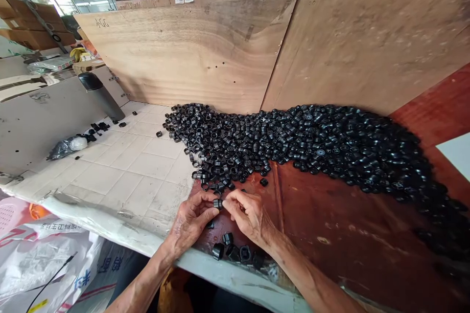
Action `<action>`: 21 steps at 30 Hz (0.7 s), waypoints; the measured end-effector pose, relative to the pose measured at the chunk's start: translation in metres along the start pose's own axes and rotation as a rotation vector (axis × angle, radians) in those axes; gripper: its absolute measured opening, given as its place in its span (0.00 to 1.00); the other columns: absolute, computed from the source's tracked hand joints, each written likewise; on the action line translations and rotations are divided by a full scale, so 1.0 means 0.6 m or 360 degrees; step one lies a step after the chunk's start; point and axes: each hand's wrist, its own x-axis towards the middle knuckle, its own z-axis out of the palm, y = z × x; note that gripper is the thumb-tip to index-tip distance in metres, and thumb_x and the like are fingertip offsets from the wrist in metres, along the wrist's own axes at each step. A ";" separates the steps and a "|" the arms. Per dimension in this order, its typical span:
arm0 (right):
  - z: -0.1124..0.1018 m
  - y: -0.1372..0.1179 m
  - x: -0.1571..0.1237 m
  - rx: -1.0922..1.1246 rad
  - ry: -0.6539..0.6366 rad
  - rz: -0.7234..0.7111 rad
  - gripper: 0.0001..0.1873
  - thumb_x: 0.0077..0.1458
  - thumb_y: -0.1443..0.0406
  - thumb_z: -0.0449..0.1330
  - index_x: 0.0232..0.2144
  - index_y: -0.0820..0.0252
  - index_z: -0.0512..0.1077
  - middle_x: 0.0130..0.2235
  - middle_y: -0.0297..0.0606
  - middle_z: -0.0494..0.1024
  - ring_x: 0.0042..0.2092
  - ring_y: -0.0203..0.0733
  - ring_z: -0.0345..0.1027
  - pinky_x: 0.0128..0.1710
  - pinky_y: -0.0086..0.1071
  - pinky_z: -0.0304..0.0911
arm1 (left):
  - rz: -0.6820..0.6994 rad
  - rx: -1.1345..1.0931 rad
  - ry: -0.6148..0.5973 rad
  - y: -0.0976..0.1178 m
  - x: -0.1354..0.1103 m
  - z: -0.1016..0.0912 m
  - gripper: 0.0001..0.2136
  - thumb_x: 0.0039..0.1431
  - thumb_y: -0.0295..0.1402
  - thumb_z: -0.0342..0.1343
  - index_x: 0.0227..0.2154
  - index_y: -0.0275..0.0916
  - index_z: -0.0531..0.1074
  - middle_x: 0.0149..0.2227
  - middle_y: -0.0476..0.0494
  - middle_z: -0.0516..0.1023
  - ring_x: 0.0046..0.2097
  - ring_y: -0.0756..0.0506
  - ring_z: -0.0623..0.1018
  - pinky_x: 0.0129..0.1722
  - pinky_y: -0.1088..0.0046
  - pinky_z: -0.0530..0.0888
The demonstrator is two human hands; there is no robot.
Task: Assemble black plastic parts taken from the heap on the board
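Observation:
My left hand (191,220) and my right hand (249,215) meet over a reddish-brown board (323,220), pinching a small black plastic ring-shaped part (218,203) between their fingertips. Most of that part is hidden by my fingers. Just beyond my hands spreads a large pile of similar black plastic parts (293,146), its edge almost at my fingers. A few loose parts (233,252) lie on the board by my wrists, close to its front edge.
Plywood sheets (183,49) stand behind the pile. To the left lies a pale tile-patterned surface (139,166), bearing a black flask (101,95), a plastic bag (66,149) and scattered black pieces (97,129). Woven sacks (47,264) lie below the front left edge.

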 end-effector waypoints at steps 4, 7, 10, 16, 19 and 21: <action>-0.001 0.002 -0.001 -0.0039 -0.0015 -0.0055 0.08 0.66 0.63 0.56 0.35 0.57 0.74 0.29 0.34 0.76 0.30 0.38 0.70 0.32 0.29 0.64 | -0.0001 0.0064 -0.0001 -0.004 0.000 -0.002 0.14 0.56 0.39 0.71 0.42 0.38 0.80 0.39 0.44 0.85 0.41 0.45 0.83 0.44 0.70 0.80; -0.003 0.003 -0.002 -0.0043 0.0007 0.0007 0.09 0.66 0.64 0.57 0.33 0.57 0.73 0.26 0.33 0.74 0.27 0.38 0.68 0.29 0.29 0.63 | 0.0002 0.0087 0.0006 -0.004 0.000 -0.002 0.15 0.56 0.39 0.71 0.42 0.38 0.80 0.39 0.44 0.85 0.40 0.45 0.83 0.43 0.70 0.80; -0.002 0.001 -0.002 0.0019 -0.0035 -0.0112 0.08 0.60 0.65 0.61 0.43 0.58 0.75 0.35 0.38 0.79 0.34 0.40 0.73 0.35 0.30 0.68 | -0.0019 -0.0012 -0.0017 0.000 0.000 0.000 0.15 0.56 0.40 0.72 0.42 0.39 0.80 0.40 0.43 0.86 0.42 0.44 0.84 0.47 0.67 0.80; 0.005 -0.005 -0.002 0.0028 -0.0080 0.0138 0.09 0.65 0.62 0.59 0.32 0.57 0.73 0.24 0.30 0.72 0.24 0.36 0.66 0.26 0.28 0.61 | -0.0021 -0.0041 0.0023 0.008 -0.002 0.004 0.14 0.54 0.38 0.73 0.40 0.39 0.80 0.37 0.47 0.85 0.39 0.47 0.83 0.44 0.72 0.80; 0.007 -0.004 -0.003 0.0075 -0.0043 0.0082 0.06 0.63 0.62 0.61 0.39 0.57 0.74 0.30 0.33 0.76 0.29 0.37 0.70 0.31 0.28 0.66 | -0.0037 -0.0074 0.0030 0.007 -0.001 0.003 0.13 0.54 0.38 0.74 0.39 0.39 0.81 0.37 0.48 0.85 0.39 0.48 0.83 0.44 0.73 0.79; 0.008 -0.001 -0.004 0.0073 -0.0042 0.0056 0.05 0.64 0.62 0.59 0.37 0.57 0.74 0.29 0.33 0.76 0.28 0.37 0.70 0.31 0.28 0.66 | -0.0048 -0.0086 0.0022 0.006 0.000 0.001 0.14 0.53 0.37 0.74 0.39 0.39 0.81 0.36 0.47 0.86 0.39 0.48 0.83 0.44 0.73 0.79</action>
